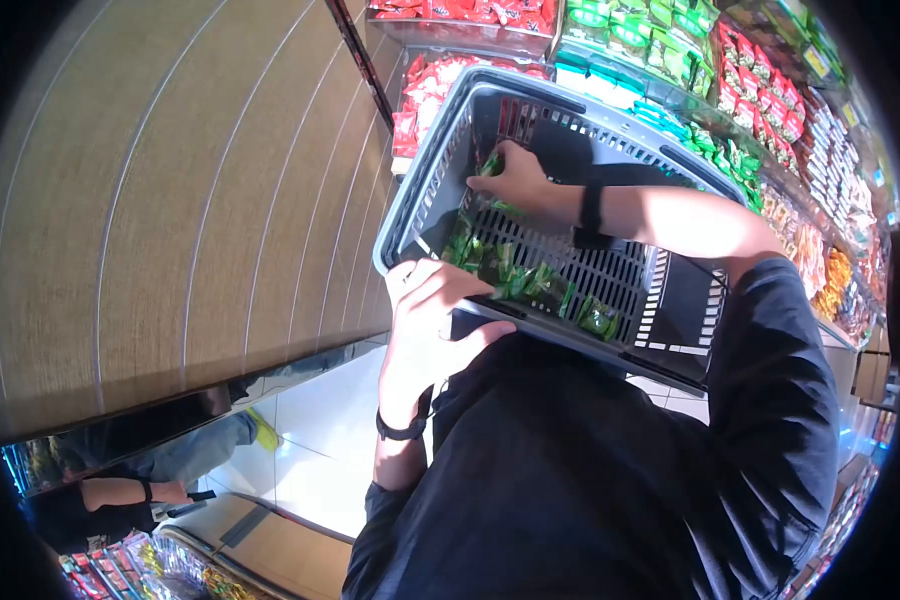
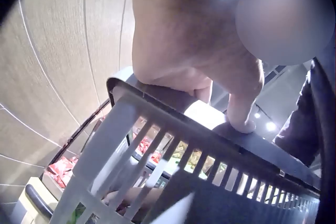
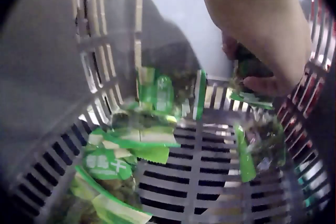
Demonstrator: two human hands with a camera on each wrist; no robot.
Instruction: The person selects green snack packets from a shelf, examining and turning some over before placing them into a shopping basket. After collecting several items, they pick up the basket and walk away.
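A grey plastic shopping basket [image 1: 418, 172] with slotted walls and floor stands in front of the body. My left hand [image 1: 422, 300] grips its near rim at the left, fingers over the edge and thumb on the body side; the left wrist view shows this hand [image 2: 194, 35] over the rim from outside. Inside the basket, at the far left corner, my right hand [image 1: 520, 180] pinches a small green snack packet [image 3: 251, 69] between thumb and fingers. Several similar green packets [image 3: 107, 165] lie on the basket floor, mostly along the near side.
Beyond the basket rise shelves of bagged goods, with red packets [image 1: 440, 85] at the left and green packets [image 1: 660, 40] further right. A wood-look panel wall [image 1: 170, 180] stands close on the left. Another person's arm [image 1: 135, 492] shows at the lower left.
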